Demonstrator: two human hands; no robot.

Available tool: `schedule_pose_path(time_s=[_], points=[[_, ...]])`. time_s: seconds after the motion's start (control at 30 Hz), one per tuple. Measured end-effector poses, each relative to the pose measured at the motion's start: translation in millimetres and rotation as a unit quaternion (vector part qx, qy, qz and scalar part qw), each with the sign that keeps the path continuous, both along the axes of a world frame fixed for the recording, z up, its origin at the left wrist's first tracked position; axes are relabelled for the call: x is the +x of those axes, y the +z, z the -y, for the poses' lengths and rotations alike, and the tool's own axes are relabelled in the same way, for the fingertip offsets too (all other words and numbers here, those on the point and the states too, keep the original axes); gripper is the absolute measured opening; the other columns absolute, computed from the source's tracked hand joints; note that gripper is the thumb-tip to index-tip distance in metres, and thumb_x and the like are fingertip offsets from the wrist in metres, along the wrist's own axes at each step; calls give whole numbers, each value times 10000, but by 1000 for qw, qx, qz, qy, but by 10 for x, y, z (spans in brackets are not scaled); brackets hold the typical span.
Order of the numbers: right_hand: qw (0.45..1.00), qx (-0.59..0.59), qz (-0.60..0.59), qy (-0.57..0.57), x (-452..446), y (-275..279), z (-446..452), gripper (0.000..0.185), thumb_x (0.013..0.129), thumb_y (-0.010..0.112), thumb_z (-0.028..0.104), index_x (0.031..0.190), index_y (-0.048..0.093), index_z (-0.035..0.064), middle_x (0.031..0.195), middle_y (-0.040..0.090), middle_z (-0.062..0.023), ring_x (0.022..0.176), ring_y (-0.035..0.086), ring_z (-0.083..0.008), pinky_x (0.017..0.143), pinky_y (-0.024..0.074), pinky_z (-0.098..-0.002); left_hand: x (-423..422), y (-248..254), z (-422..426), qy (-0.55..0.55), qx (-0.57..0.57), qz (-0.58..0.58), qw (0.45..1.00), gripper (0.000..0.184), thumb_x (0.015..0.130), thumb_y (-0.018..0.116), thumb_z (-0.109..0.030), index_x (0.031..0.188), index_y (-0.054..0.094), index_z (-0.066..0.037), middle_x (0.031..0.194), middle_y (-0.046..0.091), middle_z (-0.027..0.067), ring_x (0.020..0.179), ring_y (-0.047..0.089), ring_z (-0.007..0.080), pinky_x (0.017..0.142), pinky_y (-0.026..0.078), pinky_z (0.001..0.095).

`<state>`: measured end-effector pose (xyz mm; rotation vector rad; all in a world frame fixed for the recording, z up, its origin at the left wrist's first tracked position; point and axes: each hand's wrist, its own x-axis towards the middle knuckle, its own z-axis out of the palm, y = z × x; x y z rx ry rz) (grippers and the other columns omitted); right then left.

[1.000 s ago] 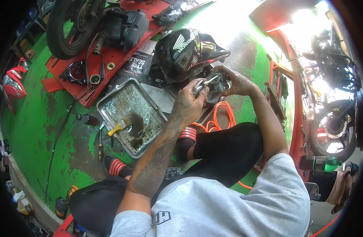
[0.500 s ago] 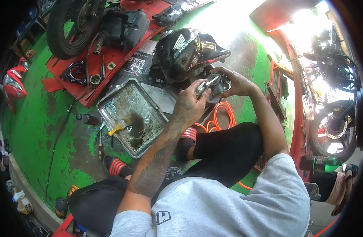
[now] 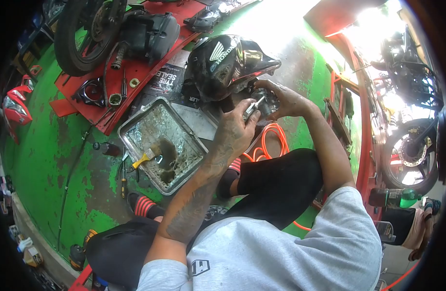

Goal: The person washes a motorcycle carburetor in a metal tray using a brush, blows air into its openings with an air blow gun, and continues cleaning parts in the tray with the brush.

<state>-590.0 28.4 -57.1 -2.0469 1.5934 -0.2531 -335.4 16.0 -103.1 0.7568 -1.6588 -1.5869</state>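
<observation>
Beyond tray rim (image 3: pixel 185 123), hands (image 3: pixel 238 127) (image 3: pixel 291 103), metal parts (image 3: pixel 268 104)

We cannot see the whole metal part (image 3: pixel 269 105), because our right hand (image 3: pixel 288 102) covers its outer side, and our left hand (image 3: pixel 238 125) hides much of the small tool (image 3: pixel 251 109). The black tyre (image 3: pixel 64 48) over the red platform's (image 3: pixel 67 87) far corner runs past the top edge. Glare washes out the floor's (image 3: pixel 300 63) far end, and another person's leg (image 3: pixel 413 228) is only partly visible.
</observation>
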Motion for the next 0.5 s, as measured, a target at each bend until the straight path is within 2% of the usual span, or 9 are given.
schedule_pose_path(time_s=[0.13,0.2,0.23,0.27,0.3,0.33,0.4,0.43,0.5], points=[[999,9,-37,13,-16,-52,47,1041,606,922,119,1515,417,83,1388,576,-195,1315,552,-333,1122,451,-431,-19,-35,-27,-47,37,-21,998,330,1001,653,-181,1280,641,-6,958,748,242,916,764,352,792,572,418],[999,4,-41,26,-88,-122,22,1053,607,928,143,1521,410,62,1397,572,-208,1323,549,-338,1120,454,-430,-50,-46,-52,25,-37,6,999,312,1030,643,-169,1310,647,-30,932,712,86,866,673,118,759,536,296],[998,-2,-54,23,-140,-149,21,1063,609,935,164,1524,406,52,1402,572,-212,1326,548,-342,1119,455,-430,-87,-85,-35,-5,7,-30,1000,303,1033,632,-154,1304,654,-19,999,710,63,869,653,106,767,526,278],[996,56,-63,-11,-82,-80,3,1084,616,947,207,1537,397,54,1422,568,-218,1324,554,-346,1111,462,-432,-48,-72,-11,-68,61,-66,994,296,1038,631,-157,1296,663,-16,1041,697,28,855,633,98,767,524,265],[997,7,-71,-4,-126,-124,-21,1087,615,956,237,1536,408,55,1427,576,-216,1304,576,-348,1100,472,-435,-46,-43,-8,-73,85,-48,993,298,1044,631,-167,1307,663,-30,1030,691,18,852,626,92,762,525,257],[997,36,-65,-22,-35,6,-57,1074,615,958,246,1521,421,35,1417,576,-233,1314,564,-367,1098,472,-439,-54,-54,-5,-43,52,-29,997,305,1053,627,-174,1321,649,-32,997,674,11,853,622,86,760,526,248],[993,66,-89,-49,-91,-147,13,1069,594,961,304,1491,458,14,1376,606,-231,1308,574,-369,1092,479,-435,-33,-123,9,-24,54,-6,998,292,1076,593,-163,1340,624,-42,882,604,-18,777,580,61,680,489,228],[991,72,-94,-66,-91,-195,34,1071,586,961,327,1484,469,12,1368,612,-231,1309,575,-370,1096,477,-430,-27,-225,53,-63,76,-53,994,293,1083,580,-157,1353,612,-48,836,580,-20,727,536,51,630,446,212],[995,48,-50,-77,-157,-301,30,1074,576,952,375,1474,485,15,1372,610,-237,1311,574,-374,1097,475,-432,66,-47,53,-103,122,-30,987,300,1082,565,-125,1354,587,1,823,562,1,735,525,78,671,454,243]])
